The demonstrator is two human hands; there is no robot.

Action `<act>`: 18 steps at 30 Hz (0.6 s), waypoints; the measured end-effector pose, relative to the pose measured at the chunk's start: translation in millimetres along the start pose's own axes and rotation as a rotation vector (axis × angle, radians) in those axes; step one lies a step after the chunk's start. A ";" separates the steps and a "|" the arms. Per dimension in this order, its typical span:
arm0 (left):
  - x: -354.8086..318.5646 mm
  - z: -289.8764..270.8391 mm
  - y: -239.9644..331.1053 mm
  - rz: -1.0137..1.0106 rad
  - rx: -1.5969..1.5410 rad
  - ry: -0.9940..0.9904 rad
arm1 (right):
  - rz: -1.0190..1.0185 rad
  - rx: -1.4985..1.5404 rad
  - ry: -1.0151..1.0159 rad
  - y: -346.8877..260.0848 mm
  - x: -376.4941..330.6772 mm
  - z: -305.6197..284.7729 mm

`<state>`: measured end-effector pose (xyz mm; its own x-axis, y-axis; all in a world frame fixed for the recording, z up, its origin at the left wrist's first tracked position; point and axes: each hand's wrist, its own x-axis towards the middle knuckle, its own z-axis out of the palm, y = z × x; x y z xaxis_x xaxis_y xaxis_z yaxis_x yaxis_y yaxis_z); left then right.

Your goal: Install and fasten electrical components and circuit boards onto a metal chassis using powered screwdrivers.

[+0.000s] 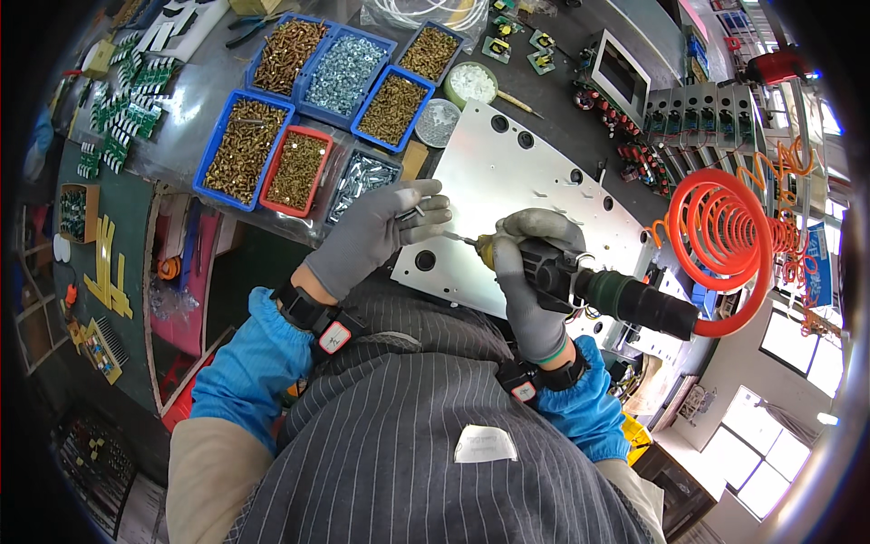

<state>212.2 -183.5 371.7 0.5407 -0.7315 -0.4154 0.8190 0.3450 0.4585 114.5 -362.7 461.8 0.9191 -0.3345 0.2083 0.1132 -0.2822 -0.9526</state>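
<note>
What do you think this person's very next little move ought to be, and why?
Probably lower the driver so its bit meets a hole in the metal plate. The right hand grips the driver with its tip just above the plate, and the left hand pinches screws right beside that tip, seemingly feeding one to it. Whether a screw already sits on the bit cannot be told.

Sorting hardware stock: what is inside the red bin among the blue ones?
The red bin is filled nearly to its rim with small brass-coloured screws. Only the top layer shows; its floor and anything buried beneath are covered.
</note>
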 end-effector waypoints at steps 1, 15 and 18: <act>-0.1 -0.1 -0.1 0.015 0.043 -0.004 | 0.023 0.023 0.021 -0.3 -0.1 0.8; 7.9 13.2 -18.3 -0.159 0.193 -0.004 | 0.038 0.256 0.304 -46.6 26.8 -13.8; 10.4 16.7 -20.7 -0.187 0.163 -0.035 | 0.073 0.194 0.306 -50.2 31.1 -11.8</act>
<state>197.7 -208.0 371.0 0.3731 -0.7946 -0.4790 0.8610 0.1042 0.4979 133.0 -369.5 518.7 0.7756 -0.6089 0.1664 0.1476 -0.0814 -0.9857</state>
